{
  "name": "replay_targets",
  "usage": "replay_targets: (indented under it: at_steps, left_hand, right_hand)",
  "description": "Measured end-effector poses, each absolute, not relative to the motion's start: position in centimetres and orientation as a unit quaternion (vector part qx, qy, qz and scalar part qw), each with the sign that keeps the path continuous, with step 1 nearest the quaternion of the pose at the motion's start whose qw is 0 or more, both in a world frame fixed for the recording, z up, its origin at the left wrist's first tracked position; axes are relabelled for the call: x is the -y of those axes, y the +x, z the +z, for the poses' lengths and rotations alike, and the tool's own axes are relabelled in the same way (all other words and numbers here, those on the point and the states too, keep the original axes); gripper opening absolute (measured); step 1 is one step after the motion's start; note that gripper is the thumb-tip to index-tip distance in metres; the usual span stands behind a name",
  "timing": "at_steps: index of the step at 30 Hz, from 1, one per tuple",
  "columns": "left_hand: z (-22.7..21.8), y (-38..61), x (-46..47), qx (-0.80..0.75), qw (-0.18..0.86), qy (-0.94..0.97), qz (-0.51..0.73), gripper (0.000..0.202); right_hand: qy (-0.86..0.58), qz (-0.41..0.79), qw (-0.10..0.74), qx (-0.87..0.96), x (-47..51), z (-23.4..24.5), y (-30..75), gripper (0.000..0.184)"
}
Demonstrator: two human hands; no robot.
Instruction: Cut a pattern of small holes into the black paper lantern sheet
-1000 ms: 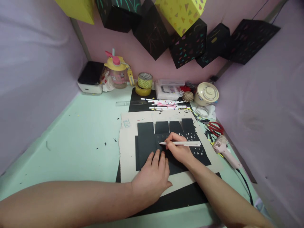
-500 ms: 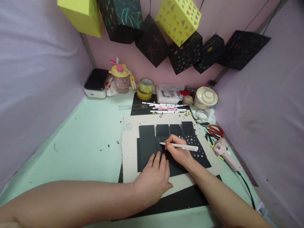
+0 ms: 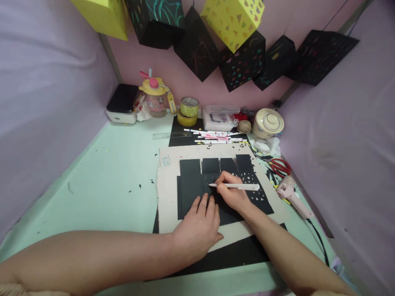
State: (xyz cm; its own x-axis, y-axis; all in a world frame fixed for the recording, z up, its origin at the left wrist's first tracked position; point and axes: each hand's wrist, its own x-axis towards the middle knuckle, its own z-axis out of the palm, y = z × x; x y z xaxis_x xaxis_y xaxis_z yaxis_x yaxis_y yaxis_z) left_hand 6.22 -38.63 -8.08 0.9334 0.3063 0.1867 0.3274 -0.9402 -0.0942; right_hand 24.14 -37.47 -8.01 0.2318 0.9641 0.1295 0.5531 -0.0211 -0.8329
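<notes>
My right hand (image 3: 233, 191) is closed around a white pen (image 3: 243, 186), its tip on or just above a sheet of black paper (image 3: 191, 181). Small cut-out holes dot the right part of this sheet, and slits divide its top edge into flaps. Flat on the lower part of the paper lies my left hand (image 3: 200, 224), fingers stretched out and holding nothing. Under the sheet is a pale board (image 3: 168, 193) with a ragged left edge. A larger black sheet (image 3: 237, 250) shows below the board.
Several white markers (image 3: 216, 137), tape rolls (image 3: 188, 109) and a plastic case (image 3: 219, 119) line the back. Red-handled scissors (image 3: 280, 167) and a glue gun (image 3: 294, 197) lie right. A bottle (image 3: 154, 98) and lidded bowl (image 3: 268, 122) stand behind. Paper lanterns (image 3: 240, 61) hang above.
The pen and my right hand have shifted very slightly right across the paper. My left hand stays pressed in place. The whole view has tilted a little.
</notes>
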Motion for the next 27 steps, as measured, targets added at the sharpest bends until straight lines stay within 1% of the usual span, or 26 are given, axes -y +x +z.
replay_targets:
  at_steps: [3, 14, 20, 27]
  left_hand:
    - [-7.89, 6.26, 38.62, 0.162, 0.062, -0.982, -0.080, 0.062]
    - [-7.83, 6.10, 38.69, 0.160, 0.053, -0.982, -0.082, 0.062]
    - [-7.93, 6.17, 38.65, 0.159, 0.051, -0.983, -0.080, 0.061]
    - [-7.79, 6.09, 38.63, 0.159, 0.058, -0.983, -0.070, 0.061]
  right_hand:
    - [-0.666, 0.256, 0.417, 0.564, 37.55, -7.95, 24.07, 0.016]
    - [-0.648, 0.272, 0.405, 0.585, 37.73, -8.01, 24.13, 0.014]
    - [-0.669, 0.237, 0.416, 0.568, 37.63, -8.03, 23.95, 0.016]
    - [-0.670, 0.232, 0.429, 0.560, 37.64, -8.12, 24.10, 0.015]
